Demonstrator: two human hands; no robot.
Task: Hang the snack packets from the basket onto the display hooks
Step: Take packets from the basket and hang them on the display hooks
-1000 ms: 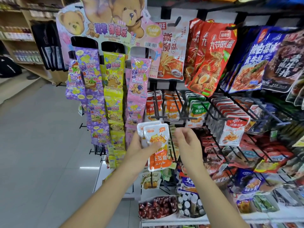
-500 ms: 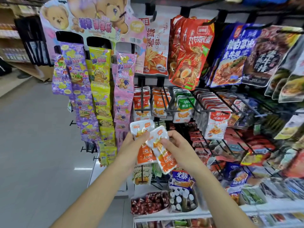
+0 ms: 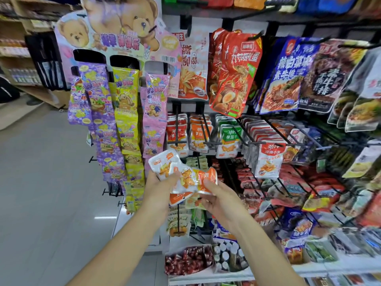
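Snack packets: two small white-and-orange packets [image 3: 181,174] held overlapping in front of the display rack, below the hooks
Upper packet: tilted, its white top toward the upper left
Lower packet: lying almost sideways across the first, orange end to the right
Left hand [image 3: 158,187]: closed on the packets from the left, thumb on top
Right hand [image 3: 220,198]: gripping the orange end from below
Display hooks [image 3: 208,131]: black, carrying rows of like packets, just above the hands
Bear candy strips [image 3: 127,124]: hanging at left, purple, yellow, pink

A shop: snack packets [image 3: 232,139] hang in rows on display hooks [image 3: 243,129] beside a bear-printed candy stand [image 3: 123,38].
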